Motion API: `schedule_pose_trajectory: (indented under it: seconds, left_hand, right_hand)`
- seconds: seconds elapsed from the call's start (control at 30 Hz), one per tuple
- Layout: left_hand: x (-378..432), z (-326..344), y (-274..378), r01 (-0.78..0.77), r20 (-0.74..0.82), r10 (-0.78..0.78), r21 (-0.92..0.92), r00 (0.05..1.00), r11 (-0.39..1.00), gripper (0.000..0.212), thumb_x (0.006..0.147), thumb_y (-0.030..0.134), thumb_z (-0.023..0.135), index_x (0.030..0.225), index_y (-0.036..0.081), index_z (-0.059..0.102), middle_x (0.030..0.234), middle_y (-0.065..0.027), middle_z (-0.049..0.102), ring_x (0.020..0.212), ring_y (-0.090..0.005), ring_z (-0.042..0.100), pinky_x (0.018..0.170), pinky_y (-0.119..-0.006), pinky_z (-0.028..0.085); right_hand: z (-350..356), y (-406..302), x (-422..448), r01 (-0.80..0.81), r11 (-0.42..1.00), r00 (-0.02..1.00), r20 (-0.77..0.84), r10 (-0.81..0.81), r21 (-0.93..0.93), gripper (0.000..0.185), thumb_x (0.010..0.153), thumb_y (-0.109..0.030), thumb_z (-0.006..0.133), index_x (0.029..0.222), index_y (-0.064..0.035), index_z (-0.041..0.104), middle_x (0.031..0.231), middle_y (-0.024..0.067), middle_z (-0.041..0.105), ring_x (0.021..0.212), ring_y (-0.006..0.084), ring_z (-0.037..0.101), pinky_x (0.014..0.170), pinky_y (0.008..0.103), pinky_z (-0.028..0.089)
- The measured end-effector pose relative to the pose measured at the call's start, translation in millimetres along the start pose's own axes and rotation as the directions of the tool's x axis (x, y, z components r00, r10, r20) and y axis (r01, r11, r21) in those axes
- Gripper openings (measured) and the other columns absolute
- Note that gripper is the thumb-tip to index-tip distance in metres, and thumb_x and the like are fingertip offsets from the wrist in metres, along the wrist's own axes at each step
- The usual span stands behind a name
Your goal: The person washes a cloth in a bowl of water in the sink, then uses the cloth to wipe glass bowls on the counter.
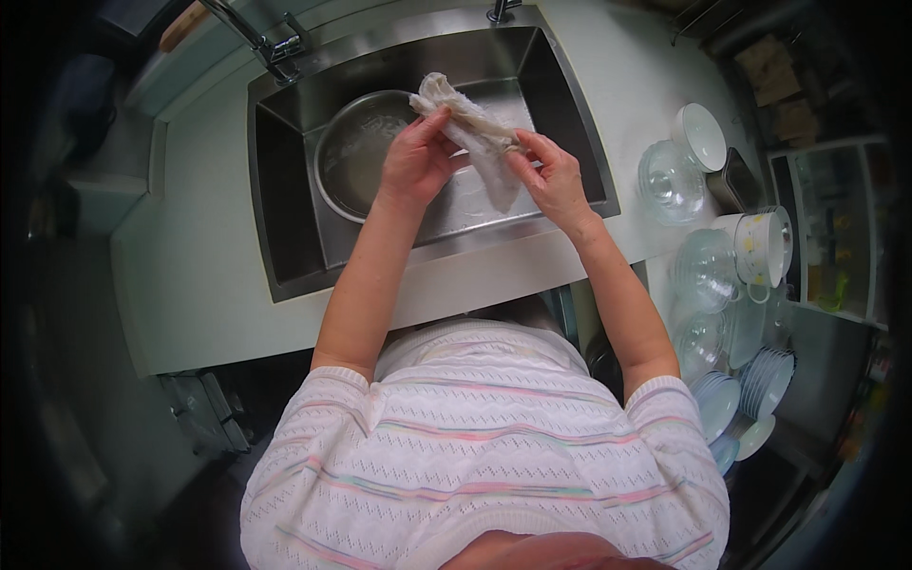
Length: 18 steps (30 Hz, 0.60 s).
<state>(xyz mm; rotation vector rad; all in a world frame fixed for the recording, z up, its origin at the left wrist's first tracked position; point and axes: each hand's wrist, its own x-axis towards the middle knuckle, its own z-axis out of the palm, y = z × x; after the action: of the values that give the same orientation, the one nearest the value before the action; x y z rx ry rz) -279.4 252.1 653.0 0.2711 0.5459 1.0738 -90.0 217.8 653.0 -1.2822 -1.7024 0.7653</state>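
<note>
A bunched, wet-looking white cloth (476,128) is stretched between my two hands over a stainless steel sink (285,274). My left hand (420,157) grips its left part between thumb and fingers. Its right end is pinched by my right hand (550,174), and a loose fold hangs down between the hands. Below and to the left, a round metal basin (349,153) with cloudy water stands on the sink's floor, partly hidden by my left hand and forearm.
A chrome faucet (274,53) rises at the sink's back left corner. On the counter (206,235) to the right stand a white bowl (702,137), stacked glass bowls (671,184), a floral white cup (759,249) and stacked plates (716,406).
</note>
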Motion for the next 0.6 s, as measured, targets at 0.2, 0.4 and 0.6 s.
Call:
schedule_pose_trajectory:
  seconds: [0.2,0.4,0.6]
  left_hand:
    - [-6.0,11.4,-12.1,-0.126,-0.074,0.127,0.009,0.989,0.992,0.028,0.081,0.0,0.047,0.108,0.004,0.047,0.1,-0.0107,0.056,0.095,-0.0258,0.056,0.082,-0.052,0.047]
    - [-8.6,15.0,-26.7,-0.137,0.055,0.13,0.163,0.99,0.977,0.04,0.071,-0.009,0.045,0.11,0.001,0.046,0.098,-0.0109,0.056,0.085,-0.0237,0.059,0.07,-0.044,0.054]
    - [-7.9,12.1,-19.9,-0.114,0.042,0.108,0.526,0.993,0.843,0.049,0.069,-0.005,0.054,0.116,0.003,0.043,0.103,-0.0105,0.055,0.088,-0.0212,0.059,0.062,-0.038,0.056]
  right_hand:
    - [-51.8,23.3,-0.5,-0.209,0.924,0.973,-0.025,0.229,0.321,0.021,0.088,-0.018,0.052,0.098,-0.0016,0.058,0.078,0.0048,0.061,0.068,0.009,0.055,0.061,0.022,0.046]
    - [-82.3,7.5,6.1,-0.333,0.481,0.895,0.112,0.431,0.811,0.019,0.089,-0.018,0.049,0.095,-0.0017,0.055,0.078,-0.0002,0.058,0.066,0.0069,0.053,0.062,0.0211,0.045]
    - [-92.3,22.7,7.0,-0.193,0.974,0.976,-0.078,0.203,0.122,0.018,0.089,-0.019,0.05,0.092,-0.0024,0.058,0.074,-0.002,0.056,0.064,0.0056,0.05,0.059,0.0213,0.044]
